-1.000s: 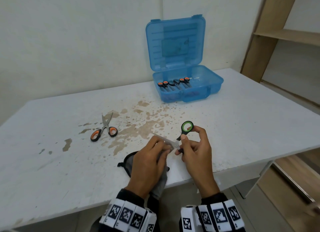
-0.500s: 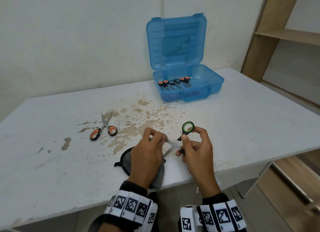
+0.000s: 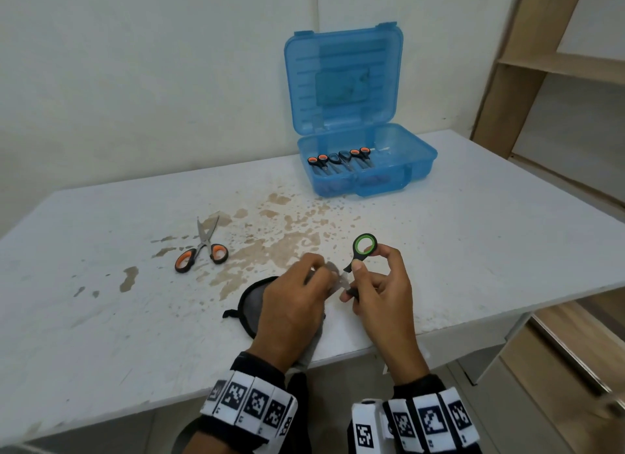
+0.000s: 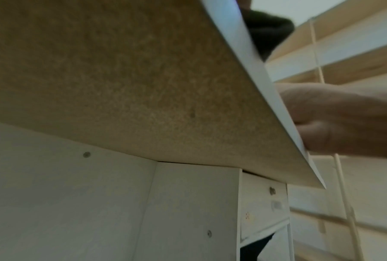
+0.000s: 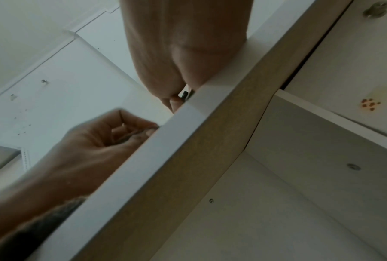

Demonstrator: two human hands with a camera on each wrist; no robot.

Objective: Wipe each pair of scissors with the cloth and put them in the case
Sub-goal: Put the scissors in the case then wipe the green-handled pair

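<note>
My right hand (image 3: 367, 282) grips the black-and-green scissors (image 3: 363, 249) by the handles near the table's front edge, one green ring sticking up. My left hand (image 3: 306, 284) pinches the grey cloth (image 3: 252, 301) around the blades, which are mostly hidden under its fingers. The cloth trails back over the table edge beneath that hand. An orange-handled pair of scissors (image 3: 202, 247) lies open on the table to the left. The blue case (image 3: 365, 162) stands open at the back with several scissors (image 3: 340, 159) lined up inside. In the right wrist view the left hand (image 5: 112, 134) shows curled beside the table edge.
The white table (image 3: 473, 233) has brown stains across its middle. A wooden shelf unit (image 3: 554, 81) stands at the right, beyond the table's corner. Both wrist views look up from below the tabletop (image 4: 121, 79) at its underside and edge.
My left hand has slid the cloth along the blades toward the handles and now covers most of the metal. The right hand keeps the scissors in about the same place.
</note>
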